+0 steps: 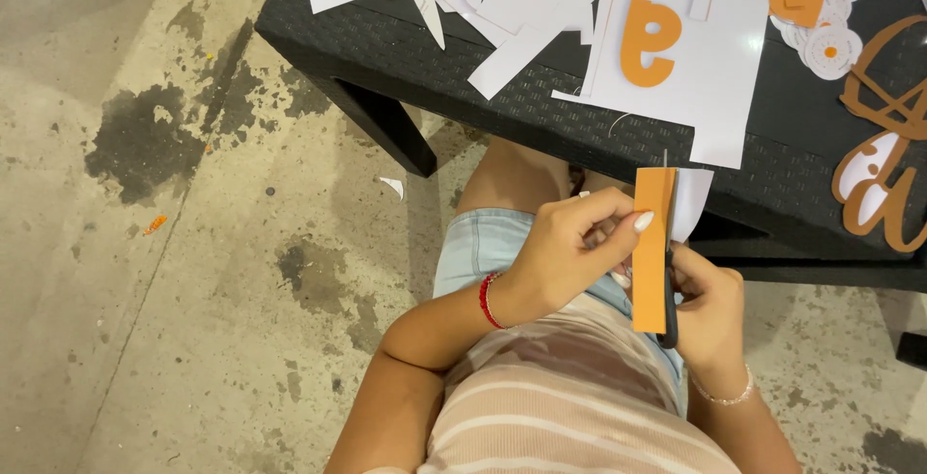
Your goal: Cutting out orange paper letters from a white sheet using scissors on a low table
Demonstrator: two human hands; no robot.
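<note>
I sit in what looks like a patio or garage corner used for paper crafts, not a proper workshop. Under me lies a bare, stained grey concrete floor (193,271) dotted with small paper scraps, and before me stands a low black woven-plastic table (406,59). It is strewn with white paper offcuts (521,11), an orange cut-out letter (645,41) and brown card curls (884,160).
</note>
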